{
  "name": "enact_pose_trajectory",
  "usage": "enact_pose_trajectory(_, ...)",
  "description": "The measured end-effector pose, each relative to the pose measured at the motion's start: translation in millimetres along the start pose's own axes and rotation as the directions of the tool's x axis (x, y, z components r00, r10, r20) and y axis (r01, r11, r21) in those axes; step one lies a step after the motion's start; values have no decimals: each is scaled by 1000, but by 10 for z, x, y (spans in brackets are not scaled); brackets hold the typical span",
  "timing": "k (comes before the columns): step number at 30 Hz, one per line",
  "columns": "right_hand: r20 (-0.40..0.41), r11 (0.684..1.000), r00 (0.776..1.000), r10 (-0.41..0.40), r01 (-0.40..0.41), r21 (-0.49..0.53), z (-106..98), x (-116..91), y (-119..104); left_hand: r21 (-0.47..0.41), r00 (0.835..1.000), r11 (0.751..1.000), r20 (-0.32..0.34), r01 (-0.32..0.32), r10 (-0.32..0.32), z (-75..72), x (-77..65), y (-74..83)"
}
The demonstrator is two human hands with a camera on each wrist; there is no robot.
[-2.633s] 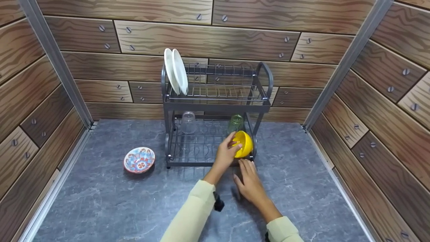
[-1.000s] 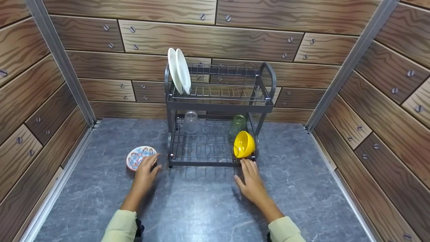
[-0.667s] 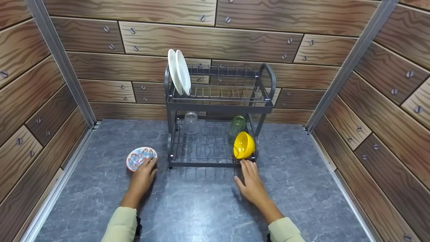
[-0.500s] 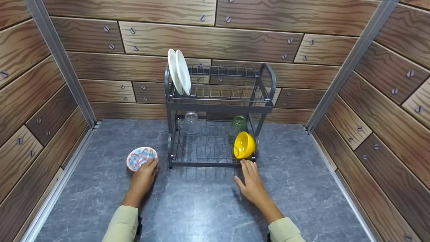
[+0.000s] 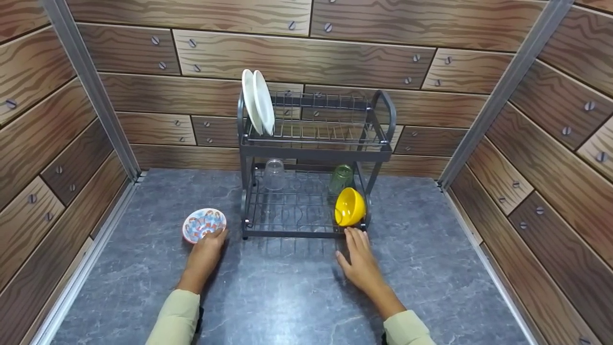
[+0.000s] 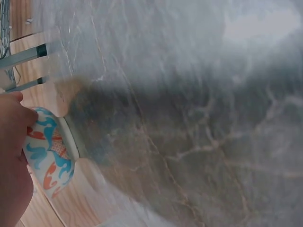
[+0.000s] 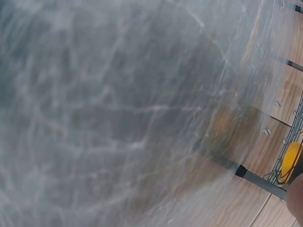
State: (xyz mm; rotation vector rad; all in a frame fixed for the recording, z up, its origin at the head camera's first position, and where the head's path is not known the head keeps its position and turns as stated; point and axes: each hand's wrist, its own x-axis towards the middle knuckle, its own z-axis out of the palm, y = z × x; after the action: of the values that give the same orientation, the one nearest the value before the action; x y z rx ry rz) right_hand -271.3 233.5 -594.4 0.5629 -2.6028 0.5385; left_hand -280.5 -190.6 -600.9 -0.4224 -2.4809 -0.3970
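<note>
My left hand (image 5: 205,261) pinches the near right rim of a small patterned bowl (image 5: 198,223), white with blue and red designs, left of the dish rack. In the left wrist view, the fingers are on the side of the bowl (image 6: 52,153), and its pale foot ring shows. My right hand (image 5: 361,263) lies with its fingers extended, fingertips at the lower front bar of the dark two-tier dish rack (image 5: 316,153). Just beyond them, a yellow bowl (image 5: 353,207) sits tilted on its side in the lower tier. In the right wrist view only part of a finger shows.
Two white plates (image 5: 264,105) stand upright at the left of the upper tier. Behind, on the lower tier, are a clear glass (image 5: 274,175) and a green glass (image 5: 342,178). Wood-patterned walls enclose the grey marbled tabletop (image 5: 282,287).
My left hand has let go of the yellow bowl, moved left to the patterned bowl and taken hold of its rim. The right hand has stayed at the rack's front bar.
</note>
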Motion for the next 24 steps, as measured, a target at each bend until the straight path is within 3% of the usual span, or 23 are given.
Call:
enact_pose_trajectory(8,-32,1000,999,-29,29,-12,-3,-1,-4,-44,998,999,62,8,-5,-46,-21,85)
enact_pose_trajectory(15,-44,999,998,-43,43,-19,1,-3,-3,-49,998,999,59,-2,5,-80,-109,204)
enact_pose_trajectory(24,-36,999,999,-34,34,-7,-3,-1,-14,83,999,996,-17,-27,29,-108,-169,267)
